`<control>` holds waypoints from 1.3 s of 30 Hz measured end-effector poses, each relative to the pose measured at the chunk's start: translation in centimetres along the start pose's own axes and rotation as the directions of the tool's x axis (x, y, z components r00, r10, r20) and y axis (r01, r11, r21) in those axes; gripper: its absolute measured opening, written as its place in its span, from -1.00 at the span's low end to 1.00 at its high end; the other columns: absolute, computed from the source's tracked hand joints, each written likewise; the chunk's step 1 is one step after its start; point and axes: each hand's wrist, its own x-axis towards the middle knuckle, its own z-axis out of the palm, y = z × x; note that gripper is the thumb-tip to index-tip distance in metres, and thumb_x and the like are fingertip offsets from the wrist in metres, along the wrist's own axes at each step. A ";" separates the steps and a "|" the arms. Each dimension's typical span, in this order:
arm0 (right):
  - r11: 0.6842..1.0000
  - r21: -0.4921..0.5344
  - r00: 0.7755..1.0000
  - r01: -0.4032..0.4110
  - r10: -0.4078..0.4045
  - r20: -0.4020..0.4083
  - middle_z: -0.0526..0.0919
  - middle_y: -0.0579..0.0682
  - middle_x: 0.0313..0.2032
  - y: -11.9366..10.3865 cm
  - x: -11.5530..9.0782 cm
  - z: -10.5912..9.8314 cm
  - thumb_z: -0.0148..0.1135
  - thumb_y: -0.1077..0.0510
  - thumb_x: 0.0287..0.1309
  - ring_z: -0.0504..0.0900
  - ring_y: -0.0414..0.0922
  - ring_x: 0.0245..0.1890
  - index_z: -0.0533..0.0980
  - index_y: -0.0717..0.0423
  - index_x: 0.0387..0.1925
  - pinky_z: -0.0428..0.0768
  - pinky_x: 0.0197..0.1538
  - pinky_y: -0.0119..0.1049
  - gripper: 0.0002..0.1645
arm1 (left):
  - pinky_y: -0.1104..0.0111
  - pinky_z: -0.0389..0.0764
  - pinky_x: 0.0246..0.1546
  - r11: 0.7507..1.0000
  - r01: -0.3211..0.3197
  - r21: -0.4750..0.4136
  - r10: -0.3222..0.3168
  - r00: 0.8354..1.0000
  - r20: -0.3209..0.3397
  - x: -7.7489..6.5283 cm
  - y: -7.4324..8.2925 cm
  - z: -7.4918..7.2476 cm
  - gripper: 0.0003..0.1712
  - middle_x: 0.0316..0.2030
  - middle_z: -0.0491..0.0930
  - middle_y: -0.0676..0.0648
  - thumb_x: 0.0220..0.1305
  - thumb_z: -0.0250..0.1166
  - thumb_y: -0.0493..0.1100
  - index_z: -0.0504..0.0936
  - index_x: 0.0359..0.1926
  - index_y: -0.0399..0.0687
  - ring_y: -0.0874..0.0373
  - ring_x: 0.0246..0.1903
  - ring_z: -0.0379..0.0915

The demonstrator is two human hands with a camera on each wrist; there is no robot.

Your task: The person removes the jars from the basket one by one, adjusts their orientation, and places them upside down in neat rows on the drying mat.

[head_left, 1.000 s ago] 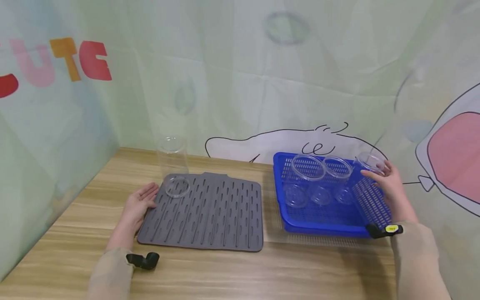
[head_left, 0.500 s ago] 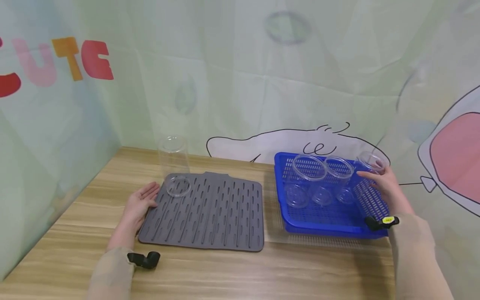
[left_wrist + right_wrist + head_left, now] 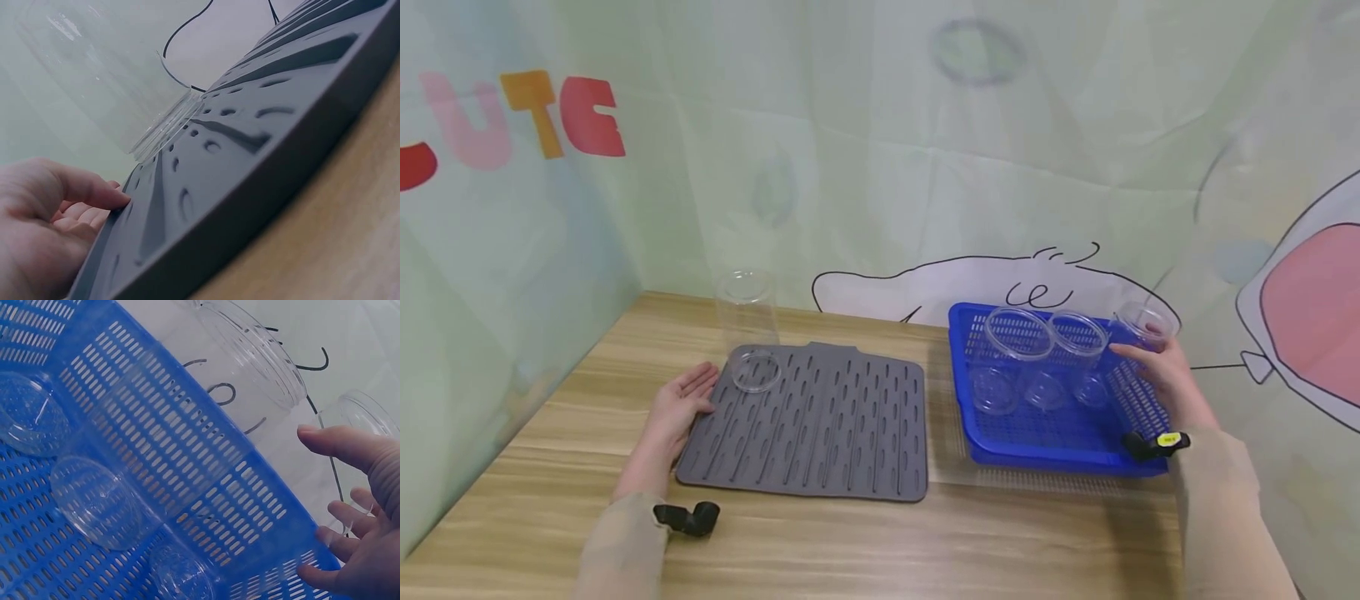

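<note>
In the head view, my right hand (image 3: pixel 1172 375) curves round the rightmost clear plastic cup (image 3: pixel 1146 323) in the blue basket (image 3: pixel 1037 457), thumb on the near side and fingers on the far side. The right wrist view shows fingertips (image 3: pixel 334 537) beside the see-through wall; exact contact is faint. Two more clear cups, a left one (image 3: pixel 1018 335) and a middle one (image 3: pixel 1077 333), stand there rims up. My left hand (image 3: pixel 673 408) rests with extended fingers by the grey ridged mat (image 3: pixel 820 425), its thumb (image 3: pixel 103 194) at the edge. A clear cup (image 3: pixel 747 312) stands rim down on the mat's far left corner.
A wooden table (image 3: pixel 865 546) carries the mat and the basket. A printed curtain (image 3: pixel 880 192) hangs close behind and along both sides. The basket's slotted wall (image 3: pixel 169 437) rises between its cups and the curtain.
My right hand and forearm have shifted slightly left, closer round the rightmost cup. The left hand, the mat and the cups stay in place.
</note>
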 end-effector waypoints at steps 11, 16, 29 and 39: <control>1.000 0.028 0.990 0.000 0.004 -0.142 -0.11 0.10 0.55 -2.2 -0.8 0.0 0.29 0.02 0.23 0.03 0.02 0.50 -0.18 0.00 0.55 0.20 0.49 -0.02 0.09 | 0.38 0.19 0.44 0.999 0.012 -0.035 -0.012 1.000 -0.014 -0.1 0.3 -0.3 -0.10 0.52 -0.14 -0.30 0.20 -0.06 -0.61 -0.17 0.52 -0.29 -0.14 0.50 -0.12; 0.993 0.103 0.968 0.055 -0.028 -0.250 -0.02 -0.02 0.54 -4.4 -1.5 0.2 0.34 0.12 0.17 -0.02 -0.07 0.53 -0.08 -0.14 0.54 0.05 0.57 -0.11 0.07 | 0.63 0.41 0.21 0.992 -0.031 -0.126 0.025 0.999 -0.045 -0.5 1.0 -1.1 -0.15 0.51 -0.06 -0.27 0.25 -0.01 -0.57 -0.13 0.51 -0.30 0.11 0.46 0.10; 0.953 -0.094 0.820 0.289 -0.297 -0.489 0.32 -0.19 0.38 -10.2 -5.0 2.3 0.51 0.18 -0.08 0.21 -0.24 0.39 0.21 -0.32 0.42 0.19 0.46 -0.30 0.05 | 0.68 0.60 -0.11 0.840 -0.370 -0.398 0.304 0.927 -0.220 -3.3 6.9 0.4 -0.31 -0.15 0.66 0.28 0.27 0.10 -0.56 0.17 0.41 -0.37 0.47 -0.12 0.62; 0.736 -0.360 0.605 0.574 -0.677 -0.418 0.50 0.15 0.22 -14.2 -8.1 8.2 0.62 0.23 -0.35 0.37 0.03 0.24 0.42 -0.02 0.31 0.34 0.30 -0.04 0.03 | 0.65 0.58 0.00 0.800 -0.527 -0.287 0.486 0.850 -0.204 -5.6 10.6 3.6 -0.46 0.01 0.64 0.18 0.27 0.23 -0.45 0.45 0.27 -0.18 0.38 -0.01 0.58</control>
